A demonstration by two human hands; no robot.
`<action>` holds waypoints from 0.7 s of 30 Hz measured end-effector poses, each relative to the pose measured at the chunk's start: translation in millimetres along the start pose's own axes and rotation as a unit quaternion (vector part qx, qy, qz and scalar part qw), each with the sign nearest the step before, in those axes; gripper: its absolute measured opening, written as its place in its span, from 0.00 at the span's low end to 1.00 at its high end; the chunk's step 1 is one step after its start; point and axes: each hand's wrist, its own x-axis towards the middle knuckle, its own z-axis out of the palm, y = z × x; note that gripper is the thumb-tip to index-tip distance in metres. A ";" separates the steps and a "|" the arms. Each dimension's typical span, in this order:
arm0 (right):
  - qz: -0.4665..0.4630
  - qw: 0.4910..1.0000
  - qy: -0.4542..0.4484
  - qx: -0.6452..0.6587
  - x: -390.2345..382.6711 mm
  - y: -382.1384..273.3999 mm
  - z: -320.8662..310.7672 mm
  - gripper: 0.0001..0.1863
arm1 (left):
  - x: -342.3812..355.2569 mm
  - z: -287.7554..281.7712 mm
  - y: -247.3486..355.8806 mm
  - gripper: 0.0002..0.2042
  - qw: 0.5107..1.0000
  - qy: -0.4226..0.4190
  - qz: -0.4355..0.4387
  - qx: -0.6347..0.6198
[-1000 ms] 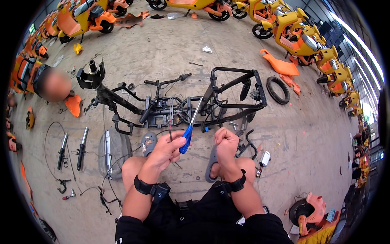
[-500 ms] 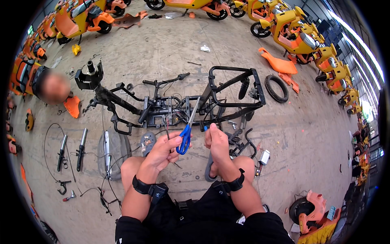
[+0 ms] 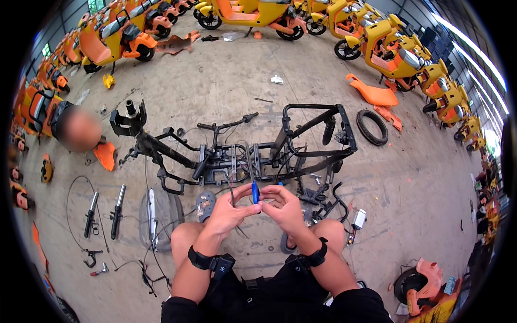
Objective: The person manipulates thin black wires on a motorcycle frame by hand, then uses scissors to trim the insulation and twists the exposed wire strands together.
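Observation:
Scissors with blue handles (image 3: 256, 192) point upward between my hands, blades toward the frame. My left hand (image 3: 229, 214) is closed on the handles, with a thin dark cable (image 3: 232, 188) also running through its fingers. My right hand (image 3: 283, 212) has curled fingers pinched against the other side of the handles. A stripped black scooter frame (image 3: 195, 165) lies on the floor just beyond both hands, with loose wires across its middle. Grey clogs (image 3: 205, 203) show on my feet, beside the hands.
Concrete floor (image 3: 215, 75) carries fork tubes (image 3: 116, 215), a grey padded object (image 3: 161, 237), a tyre (image 3: 377, 137), orange panels (image 3: 371, 91) and a silver box (image 3: 360, 219). A person (image 3: 72, 132) is at left. Yellow-orange scooters (image 3: 396, 54) line the back and sides; an orange part (image 3: 423, 280) lies lower right.
My right hand has moved left and now meets the scissors. The scissors have turned more upright and edge-on. Both hands sit closer together, and the whole scene appears slightly lower in view.

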 end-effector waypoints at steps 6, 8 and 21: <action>0.112 0.990 -0.050 0.063 -0.3 -12.3 0.9 0.33 | 0.3 -1.7 -6.9 0.30 0.998 -0.046 0.019 0.047; 0.161 0.983 -0.086 0.022 -0.1 -14.6 -1.5 0.34 | 6.7 -4.2 -14.5 0.30 0.991 -0.096 0.032 0.093; 0.184 0.979 -0.080 -0.015 -4.7 -32.8 -12.4 0.25 | 5.9 -8.6 -23.7 0.11 0.910 0.067 0.250 0.324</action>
